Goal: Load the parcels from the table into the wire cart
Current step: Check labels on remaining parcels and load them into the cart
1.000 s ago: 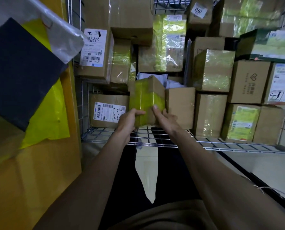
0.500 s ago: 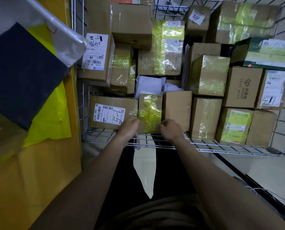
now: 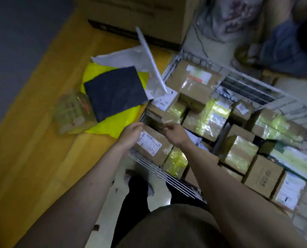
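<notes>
The frame is motion-blurred. The wire cart (image 3: 160, 170) at the right is packed with several cardboard boxes. The yellow-taped box (image 3: 176, 162) stands in its front row beside a labelled box (image 3: 151, 145). My left hand (image 3: 132, 134) and right hand (image 3: 174, 134) hover above the cart's near left corner, fingers loosely curled, holding nothing. On the yellow table (image 3: 32, 158) at the left lie a black flat parcel (image 3: 113, 93), a yellow bag (image 3: 113, 128) under it, a white mailer (image 3: 124, 57) and a clear-wrapped parcel (image 3: 72, 115).
A large carton (image 3: 136, 17) stands at the table's far end. A thin white mailer (image 3: 150, 58) leans from the table over the cart's corner. Blue and patterned cloth (image 3: 281, 49) is heaped on the floor beyond the cart. My legs (image 3: 136, 199) stand between table and cart.
Both hands let go of the yellow-taped box, which now stands in the cart's front row, and lifted up empty. My view swung left toward the table.
</notes>
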